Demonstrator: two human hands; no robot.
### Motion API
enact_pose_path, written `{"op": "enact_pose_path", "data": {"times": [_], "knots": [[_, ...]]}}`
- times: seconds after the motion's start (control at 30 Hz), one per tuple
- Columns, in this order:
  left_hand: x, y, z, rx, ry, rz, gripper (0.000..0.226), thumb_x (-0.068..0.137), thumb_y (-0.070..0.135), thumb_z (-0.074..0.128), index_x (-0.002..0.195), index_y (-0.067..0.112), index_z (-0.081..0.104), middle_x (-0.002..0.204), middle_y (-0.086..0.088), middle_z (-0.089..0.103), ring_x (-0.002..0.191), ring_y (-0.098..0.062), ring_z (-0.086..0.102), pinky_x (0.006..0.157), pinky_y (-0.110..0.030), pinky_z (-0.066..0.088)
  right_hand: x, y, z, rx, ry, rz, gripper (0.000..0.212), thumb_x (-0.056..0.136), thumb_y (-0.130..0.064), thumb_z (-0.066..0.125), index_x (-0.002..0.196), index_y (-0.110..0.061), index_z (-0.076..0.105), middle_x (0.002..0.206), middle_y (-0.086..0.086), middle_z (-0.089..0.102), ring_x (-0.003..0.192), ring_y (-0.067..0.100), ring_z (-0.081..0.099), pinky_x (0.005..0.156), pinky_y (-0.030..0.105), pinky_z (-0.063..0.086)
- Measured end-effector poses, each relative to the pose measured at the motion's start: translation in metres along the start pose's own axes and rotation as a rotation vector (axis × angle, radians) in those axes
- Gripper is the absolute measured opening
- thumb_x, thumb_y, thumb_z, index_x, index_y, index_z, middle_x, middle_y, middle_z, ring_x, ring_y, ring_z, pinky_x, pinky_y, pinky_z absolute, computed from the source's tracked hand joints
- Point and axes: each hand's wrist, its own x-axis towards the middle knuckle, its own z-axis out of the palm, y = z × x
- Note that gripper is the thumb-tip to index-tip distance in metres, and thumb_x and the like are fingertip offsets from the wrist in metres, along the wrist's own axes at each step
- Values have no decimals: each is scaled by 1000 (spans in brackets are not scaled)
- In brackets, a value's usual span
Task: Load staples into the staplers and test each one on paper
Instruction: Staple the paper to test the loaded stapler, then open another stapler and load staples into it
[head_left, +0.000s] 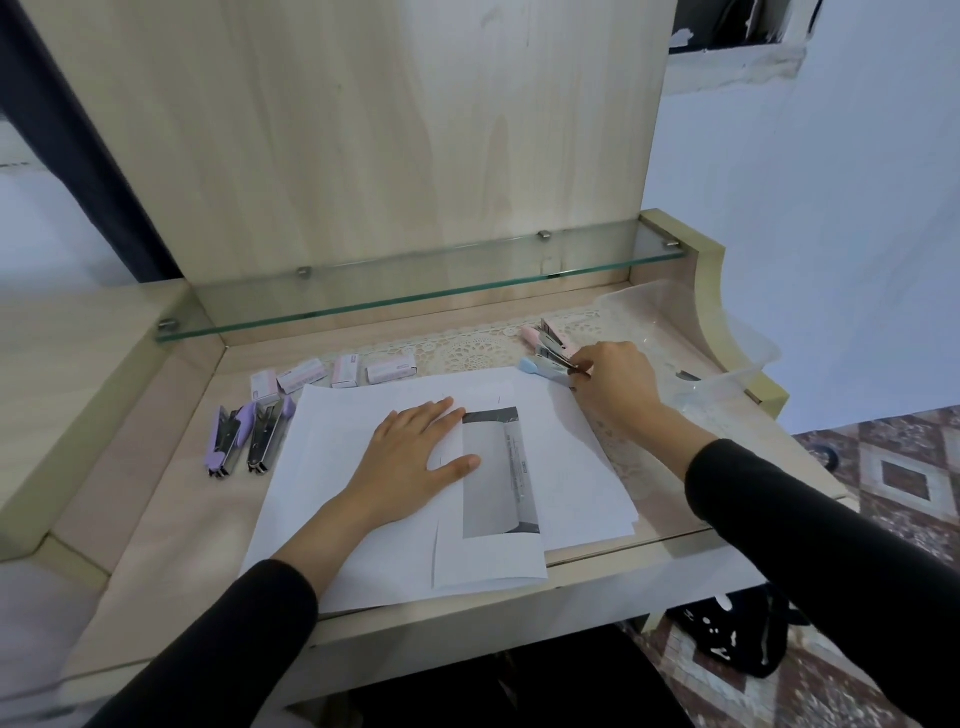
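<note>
White paper sheets (363, 525) lie in the middle of the desk, one printed with a grey picture (488, 478). My left hand (415, 457) rests flat on them, fingers spread. My right hand (615, 384) reaches to the back right, and its fingertips pinch the rear end of a blue stapler (543, 366). A pink stapler (545, 332) lies just behind the blue one. Two purple staplers (244, 436) lie side by side at the left. Several small staple boxes (332, 375) stand in a row behind the paper.
A clear plastic tray (727, 353) sits at the desk's right end. A glass shelf (415, 291) runs above the desk's back. A lace mat (467, 348) covers the back area. A black bag (737, 639) lies on the floor at the lower right.
</note>
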Motion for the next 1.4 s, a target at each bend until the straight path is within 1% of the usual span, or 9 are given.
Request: {"op": "enact_pose_path", "data": {"times": [0.1,0.17,0.23,0.4,0.67,0.8,0.93,1.13,1.4], "knots": [[-3,5,-4,-63,3,-4,93,65,83,17,142,32,25,152,14,17,140,-7,12,115,-32,3,-5,-6,-7,-5,9,3,21,88,-13,53,103,-12,68,102,11,69,94,29,57,72,32,47],[-6,8,-7,-109,43,-22,72,80,69,39,140,29,33,150,13,24,139,-5,17,114,-29,6,-9,-12,-12,16,15,-44,23,89,-16,54,108,-13,67,108,9,68,99,27,57,74,28,43],[-8,11,-9,-113,100,-22,60,84,56,50,136,27,41,147,12,33,136,-6,23,112,-26,12,-15,-18,-17,50,7,-100,26,89,-19,56,113,-15,65,113,4,67,101,23,58,77,24,40],[-9,13,-21,-188,49,-58,50,90,49,44,134,26,44,146,10,34,135,-10,23,110,-29,19,-34,-35,-14,119,-170,-294,26,88,-26,58,112,-21,65,112,-4,67,97,13,58,86,24,40],[-31,-12,-52,-229,184,-133,34,90,32,54,121,19,57,133,3,51,126,-15,39,101,-23,25,-44,-48,5,4,-349,-445,44,85,-44,57,127,-31,52,142,-4,43,131,14,37,104,31,31],[-47,-45,-66,-224,294,-258,27,89,27,56,114,16,63,121,2,59,113,-18,51,96,-26,35,-43,-46,18,-48,-374,-470,55,81,-54,57,129,-31,49,140,-8,45,130,14,37,106,32,32],[-60,-72,-80,-231,423,-380,15,88,20,55,82,27,67,90,-2,66,76,-15,56,69,-27,42,-38,-43,23,-62,-374,-487,57,78,-57,58,129,-33,49,140,-12,45,130,11,36,106,31,32],[-67,-99,-91,-227,502,-552,15,87,18,57,92,10,68,82,-5,66,77,-23,59,66,-28,42,-28,-40,19,-97,-400,-494,55,75,-56,62,124,-32,54,141,-11,43,131,11,35,104,32,35],[-61,-110,-82,-200,407,-562,12,81,14,59,71,14,64,73,-7,67,74,-28,62,65,-32,46,-28,-41,21,-38,-382,-483,56,74,-54,65,125,-35,52,138,-13,45,129,11,36,103,33,35]]}}
